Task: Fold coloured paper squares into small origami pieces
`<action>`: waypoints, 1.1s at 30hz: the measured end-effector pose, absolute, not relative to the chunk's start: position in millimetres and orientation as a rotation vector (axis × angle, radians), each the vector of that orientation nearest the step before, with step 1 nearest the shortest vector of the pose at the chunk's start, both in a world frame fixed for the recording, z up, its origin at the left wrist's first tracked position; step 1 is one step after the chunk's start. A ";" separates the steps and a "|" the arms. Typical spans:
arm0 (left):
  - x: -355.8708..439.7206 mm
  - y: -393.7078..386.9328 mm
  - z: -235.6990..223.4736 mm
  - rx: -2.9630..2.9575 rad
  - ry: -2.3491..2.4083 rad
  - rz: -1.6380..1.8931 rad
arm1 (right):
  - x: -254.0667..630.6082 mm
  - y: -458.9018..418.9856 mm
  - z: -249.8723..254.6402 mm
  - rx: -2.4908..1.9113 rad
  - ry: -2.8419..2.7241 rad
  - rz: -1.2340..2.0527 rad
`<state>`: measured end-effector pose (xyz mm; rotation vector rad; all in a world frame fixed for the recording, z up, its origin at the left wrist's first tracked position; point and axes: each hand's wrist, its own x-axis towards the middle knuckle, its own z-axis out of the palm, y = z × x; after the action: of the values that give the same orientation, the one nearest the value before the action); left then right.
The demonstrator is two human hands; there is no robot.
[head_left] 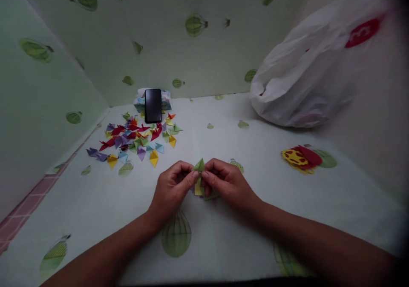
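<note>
A small green folded paper is pinched between both hands, its pointed tip turned upward. My left hand grips its left side with thumb and bent fingers. On the other side, my right hand is closed on it, the two thumbs almost touching. Below and behind my fingers lie several flat paper sheets in yellow, purple and green, partly hidden by the hands. Farther back on the left spreads a pile of folded paper pieces in red, purple, green, blue and yellow.
A black phone leans on a tissue pack behind the pile. A white plastic bag stands at the back right. Red and yellow cut-out shapes lie on the right of the balloon-patterned surface. Walls rise behind and on both sides.
</note>
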<state>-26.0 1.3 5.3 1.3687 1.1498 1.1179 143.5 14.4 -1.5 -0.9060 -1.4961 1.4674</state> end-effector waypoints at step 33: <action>-27.4 1.7 7.9 1.463 1.163 1.096 | 143.0 16.1 3.3 -0.973 -1.404 1.439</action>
<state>-27.4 1.7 7.9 1.4628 1.1628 1.0965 143.0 16.1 3.3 -0.9731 -1.4041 1.4394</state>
